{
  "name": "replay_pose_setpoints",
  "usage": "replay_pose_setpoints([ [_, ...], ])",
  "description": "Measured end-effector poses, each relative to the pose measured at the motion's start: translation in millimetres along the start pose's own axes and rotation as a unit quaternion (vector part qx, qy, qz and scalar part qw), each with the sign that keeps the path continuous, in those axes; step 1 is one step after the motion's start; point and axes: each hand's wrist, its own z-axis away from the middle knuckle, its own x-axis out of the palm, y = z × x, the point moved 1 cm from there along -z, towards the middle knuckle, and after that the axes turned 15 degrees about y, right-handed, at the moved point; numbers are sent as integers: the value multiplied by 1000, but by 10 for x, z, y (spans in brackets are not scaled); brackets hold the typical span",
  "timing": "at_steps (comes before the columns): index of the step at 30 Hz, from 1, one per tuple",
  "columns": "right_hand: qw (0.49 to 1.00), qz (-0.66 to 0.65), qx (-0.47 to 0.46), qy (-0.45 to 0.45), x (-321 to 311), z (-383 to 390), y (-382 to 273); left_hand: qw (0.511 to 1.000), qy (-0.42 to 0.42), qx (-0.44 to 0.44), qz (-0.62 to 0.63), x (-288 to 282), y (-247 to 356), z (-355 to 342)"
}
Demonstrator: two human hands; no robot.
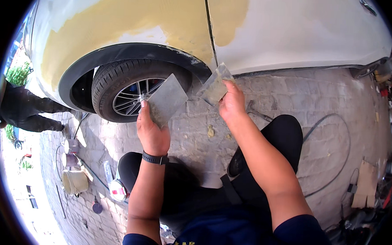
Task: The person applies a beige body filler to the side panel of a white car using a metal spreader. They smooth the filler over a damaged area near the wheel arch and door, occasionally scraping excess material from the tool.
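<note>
My left hand [154,134], with a dark band at the wrist, is closed on a flat grey rectangular putty board [168,95], the thumb lying on its face. My right hand [232,102] grips a smaller putty spreader [217,85] smeared with pale filler. The two tools are tilted and a short gap separates them. Beyond them stands a white car; yellowish filler [165,16] covers much of its fender and part of the door [291,34]. The board overlaps my view of the front wheel [140,94], and the spreader is near the fender's lower rear corner.
Bits of filler [211,131] lie on the paving. A hose [348,146] curves at right, near cardboard [364,184]. At left are a bucket [74,181], several cans, a red-and-white lidded tin [118,190] and another person's dark-trousered legs [34,109].
</note>
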Motion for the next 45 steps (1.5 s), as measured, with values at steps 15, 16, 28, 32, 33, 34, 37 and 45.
replay_pose_setpoints([
  [15,963,-258,64,47,697,-377,961,1000,21,-10,-20,-69,-69,-76],
  [16,966,-249,40,52,718,-375,955,999,25,-16,-15,-64,-75,-83],
  [28,981,-160,-58,90,1047,-206,785,999,-2,-38,24,53,-66,-59],
  [32,983,-145,-64,89,1062,-234,766,999,-10,-34,22,47,-72,-34],
  [33,983,-144,-74,84,1080,-239,764,999,-12,-33,24,44,-74,-35],
  [34,983,-141,-83,82,1089,-234,766,999,-15,-31,25,39,-76,-41],
  [37,983,-130,-108,77,1128,-151,717,999,-20,-26,21,72,-52,-9],
  [45,979,-135,-151,1,870,197,638,1000,-8,-17,24,90,-39,-16],
])
